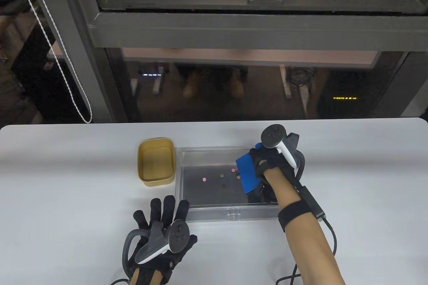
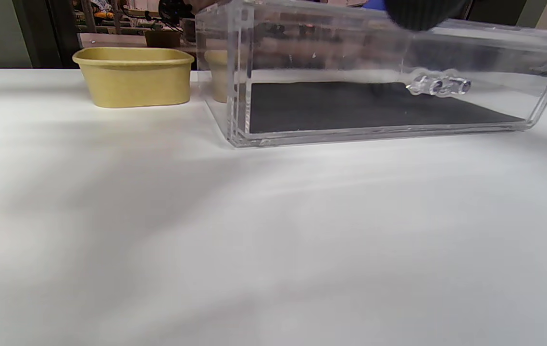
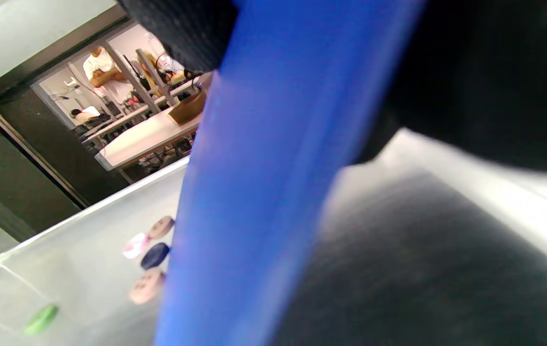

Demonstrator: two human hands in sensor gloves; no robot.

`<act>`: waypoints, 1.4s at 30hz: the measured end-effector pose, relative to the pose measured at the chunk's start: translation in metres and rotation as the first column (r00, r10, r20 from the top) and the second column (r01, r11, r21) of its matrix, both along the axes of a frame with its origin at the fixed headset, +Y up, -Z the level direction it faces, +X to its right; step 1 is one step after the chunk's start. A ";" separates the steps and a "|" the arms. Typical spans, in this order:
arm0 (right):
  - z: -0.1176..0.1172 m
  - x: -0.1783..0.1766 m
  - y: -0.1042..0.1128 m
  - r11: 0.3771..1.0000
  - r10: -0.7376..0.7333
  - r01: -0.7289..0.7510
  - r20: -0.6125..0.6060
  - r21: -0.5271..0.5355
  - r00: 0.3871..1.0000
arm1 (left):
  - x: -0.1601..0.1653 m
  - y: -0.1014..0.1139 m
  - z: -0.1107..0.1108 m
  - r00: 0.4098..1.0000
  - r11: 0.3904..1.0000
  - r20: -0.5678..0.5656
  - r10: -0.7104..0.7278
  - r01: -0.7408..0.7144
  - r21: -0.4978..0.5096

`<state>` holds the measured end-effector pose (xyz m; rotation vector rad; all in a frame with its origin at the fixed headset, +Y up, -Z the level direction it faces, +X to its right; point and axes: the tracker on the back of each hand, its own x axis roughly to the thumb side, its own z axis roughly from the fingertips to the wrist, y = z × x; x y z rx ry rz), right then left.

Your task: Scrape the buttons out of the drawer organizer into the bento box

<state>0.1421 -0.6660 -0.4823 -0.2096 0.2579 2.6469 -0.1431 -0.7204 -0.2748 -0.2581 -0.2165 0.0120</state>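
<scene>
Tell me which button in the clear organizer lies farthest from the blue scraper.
The pink button, alone toward the organizer's left half. The other buttons lie closer to the blue scraper that the right hand holds.

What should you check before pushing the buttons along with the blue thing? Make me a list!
1. Blue scraper held by the right hand: ok.
2. Scraper inside the clear organizer: ok.
3. Buttons lie ahead of the scraper's edge: ok.
4. Bento box sits next to the organizer's left end: ok.
5. Left hand steadying the organizer: not ok, it rests beside it.
6. Scraper edge touching the liner: cannot tell.
</scene>
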 end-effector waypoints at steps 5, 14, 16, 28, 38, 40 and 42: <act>0.004 -0.014 0.000 1.000 0.009 -0.009 -0.007 0.008 1.000 | -0.001 0.000 0.000 1.000 1.000 -0.002 0.001 -0.001 -0.003; 0.008 -0.036 0.000 1.000 0.022 -0.022 -0.011 0.020 1.000 | -0.001 -0.001 0.001 1.000 1.000 -0.001 -0.001 0.001 -0.013; 0.009 -0.041 0.000 0.999 0.023 -0.023 -0.013 0.022 1.000 | -0.001 -0.001 0.001 1.000 1.000 -0.002 -0.001 0.001 -0.013; 0.010 -0.063 -0.003 1.000 0.008 -0.008 -0.005 0.021 1.000 | -0.001 -0.001 0.001 1.000 1.000 -0.003 0.000 0.000 -0.019; 0.009 -0.083 -0.003 1.000 0.012 -0.012 -0.011 0.022 1.000 | -0.002 -0.001 0.001 1.000 1.000 -0.006 0.001 -0.001 -0.029; 0.009 -0.089 -0.002 1.000 0.017 -0.016 -0.016 0.025 1.000 | -0.002 -0.001 0.001 1.000 1.000 -0.006 -0.001 0.001 -0.031; 0.008 -0.093 -0.002 1.000 0.016 -0.016 -0.018 0.024 1.000 | -0.002 -0.001 0.001 1.000 1.000 -0.006 0.001 -0.001 -0.032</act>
